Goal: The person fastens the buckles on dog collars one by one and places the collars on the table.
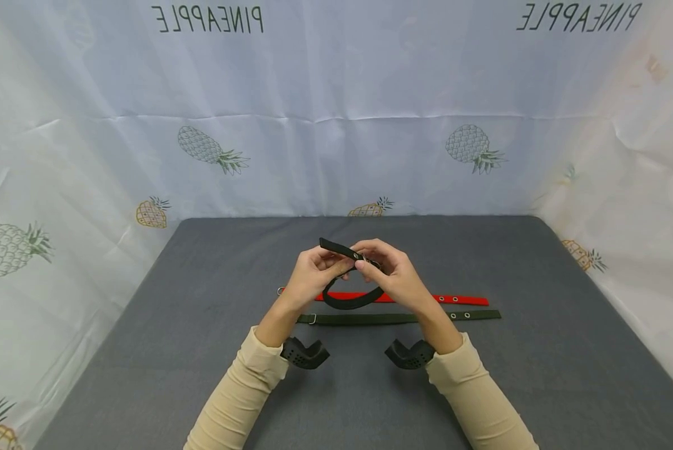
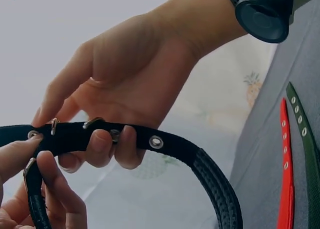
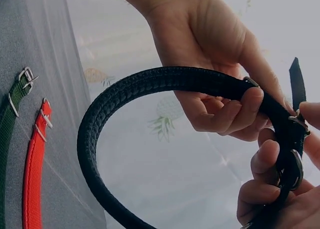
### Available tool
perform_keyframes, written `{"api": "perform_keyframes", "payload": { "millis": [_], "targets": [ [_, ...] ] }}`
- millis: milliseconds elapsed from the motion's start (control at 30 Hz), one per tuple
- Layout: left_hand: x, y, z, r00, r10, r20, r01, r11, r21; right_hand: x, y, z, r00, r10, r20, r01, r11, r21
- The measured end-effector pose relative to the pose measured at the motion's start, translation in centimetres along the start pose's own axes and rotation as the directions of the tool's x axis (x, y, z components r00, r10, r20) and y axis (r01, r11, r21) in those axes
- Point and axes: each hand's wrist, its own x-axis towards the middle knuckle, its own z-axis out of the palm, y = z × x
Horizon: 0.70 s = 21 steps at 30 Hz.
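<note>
A black collar point(image 1: 352, 305) with metal eyelets is bent into a loop and held above the table by both hands, its free end point(image 1: 336, 247) sticking up to the left. My left hand point(image 1: 307, 275) pinches the overlapping straps with thumb and fingers. On the other side my right hand point(image 1: 394, 269) grips the collar near its metal fittings. The right wrist view shows a buckle point(image 3: 298, 123) where the straps overlap and a D-ring point(image 3: 297, 169) by the fingers. In the left wrist view, an eyelet point(image 2: 156, 142) shows beside the right fingers. Fingers hide part of the overlap.
Behind and below the hands, a red collar point(image 1: 460, 300) and a dark green collar point(image 1: 364, 319) lie side by side on the grey table point(image 1: 201, 375). Both wrists carry black cameras point(image 1: 305, 354). A pineapple-print curtain point(image 1: 325, 81) stands round the table.
</note>
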Motion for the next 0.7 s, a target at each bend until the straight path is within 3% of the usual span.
{"api": "perform_keyframes", "payload": {
  "millis": [233,500,700],
  "targets": [
    [-0.10,0.24,-0.13,0.999,-0.040,0.022,0.040,0.999,0.005,0.02,0.05,-0.19,1.000,0.014,0.027,-0.015,0.999,0.030],
    [-0.11,0.35,-0.18,0.995,-0.064,0.070,0.066,0.997,-0.026,0.02,0.17,-0.85,0.992,0.030,0.120,-0.036,0.998,0.042],
    [-0.10,0.56,-0.25,0.992,-0.073,0.102,0.074,0.997,-0.008,0.05,0.17,-0.87,0.991,0.103,0.087,-0.109,0.991,0.071]
  ]
}}
